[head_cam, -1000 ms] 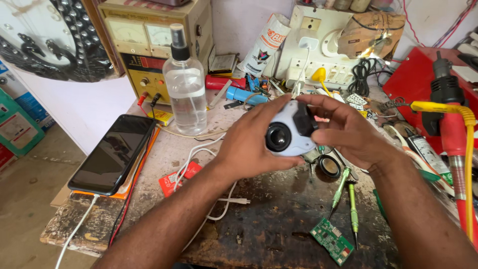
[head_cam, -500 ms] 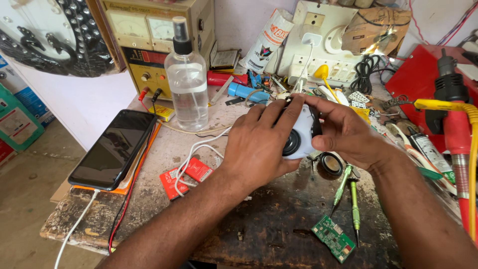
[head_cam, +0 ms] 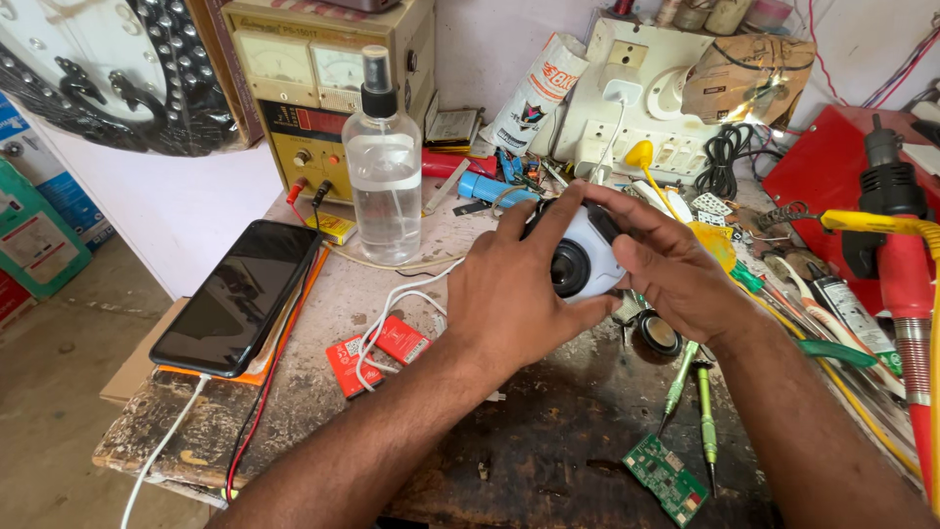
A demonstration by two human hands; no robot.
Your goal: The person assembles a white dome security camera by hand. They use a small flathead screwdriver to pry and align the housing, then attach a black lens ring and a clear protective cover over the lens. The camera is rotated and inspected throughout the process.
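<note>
- The worn, dark-stained wooden bench (head_cam: 548, 460) fills the lower middle of the frame, with a bare concrete floor (head_cam: 49, 392) at lower left and a pale wall behind.
- At upper left stands a yellow metal power supply with two dial meters (head_cam: 313, 88); just in front of it is a clear plastic spray bottle with a black nozzle (head_cam: 384, 167).
- A black smartphone (head_cam: 240, 294) lies at the bench's left edge on its white charging cable.
- At lower right lie a small green circuit board (head_cam: 668, 478) and two green-handled screwdrivers (head_cam: 693, 392).
- The small white rounded device with a black round lens (head_cam: 580, 257) is held at frame centre, above the bench.
- The left hand (head_cam: 514, 294) wraps its side; the right hand (head_cam: 666, 269) pinches its top edge with curled fingers.
- Against half a second ago, the device sits turned, its black lens more exposed, and both hands are slightly higher in the frame.
</note>
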